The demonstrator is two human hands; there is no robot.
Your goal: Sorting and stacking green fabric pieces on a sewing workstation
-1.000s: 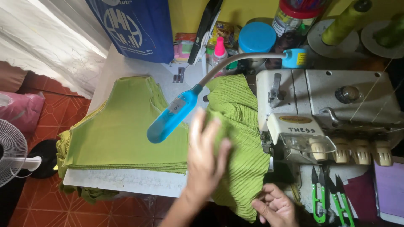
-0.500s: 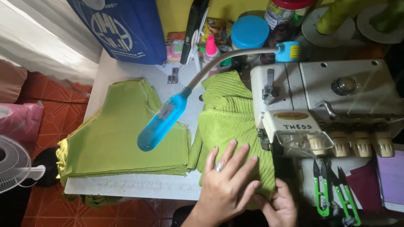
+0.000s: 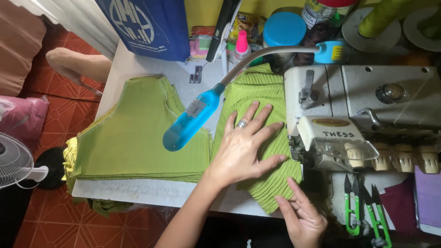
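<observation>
My left hand (image 3: 243, 147), a ring on one finger, lies flat with fingers spread on a lime-green ribbed fabric piece (image 3: 257, 92). The fabric lies on the table just left of a white overlock sewing machine (image 3: 376, 96). My right hand (image 3: 301, 218) is at the bottom, its fingers straight and touching the fabric's near lower edge by the machine's front. Neither hand grips anything. A stack of flat lime-green cut pieces (image 3: 133, 138) lies to the left of the ribbed piece.
A blue gooseneck lamp (image 3: 190, 119) hangs over the table between the two fabrics. Two green thread snips (image 3: 351, 206) lie below the machine. Jars, thread cones and a blue bag (image 3: 147, 23) crowd the back. A white fan (image 3: 14, 160) stands on the floor at left.
My left hand has come down from above the ribbed fabric and now lies flat on it, closer to the machine. My right hand stays at the fabric's near edge.
</observation>
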